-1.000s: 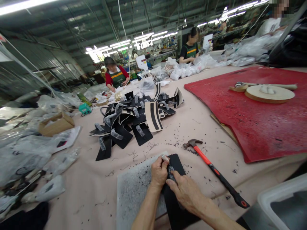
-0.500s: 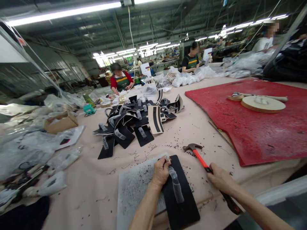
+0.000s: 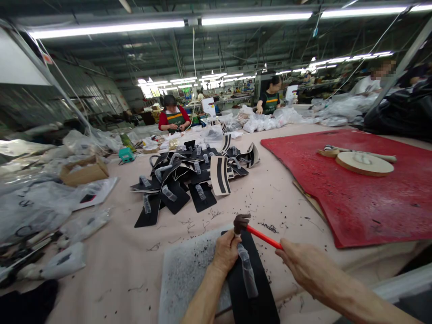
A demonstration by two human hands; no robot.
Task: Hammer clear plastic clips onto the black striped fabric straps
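My left hand [image 3: 225, 250] is closed around a short pale punch [image 3: 237, 233], mostly hidden by the fingers, held upright at the far end of a black panel [image 3: 262, 279]. A plastic-wrapped handle [image 3: 248, 274] runs along that panel beside the hand. The panel lies partly on a worn whitish board [image 3: 187, 274]. My right hand [image 3: 300, 261] grips a claw hammer [image 3: 265, 237] by its orange and black handle. The hammer's head is right at the punch's top; whether they touch I cannot tell.
Beyond my hands lies a heap of black panels [image 3: 177, 191] with wrapped handles. Small black bits [image 3: 269, 227] are scattered on the table cloth. A red sheet [image 3: 303, 180] at right bears a tape roll [image 3: 364, 164]. Plastic bags [image 3: 40, 211] crowd the left; co-workers sit across.
My right hand has brought the hammer left, from over the table cloth to the top of the punch. My left hand keeps its hold. The view has tilted slightly.
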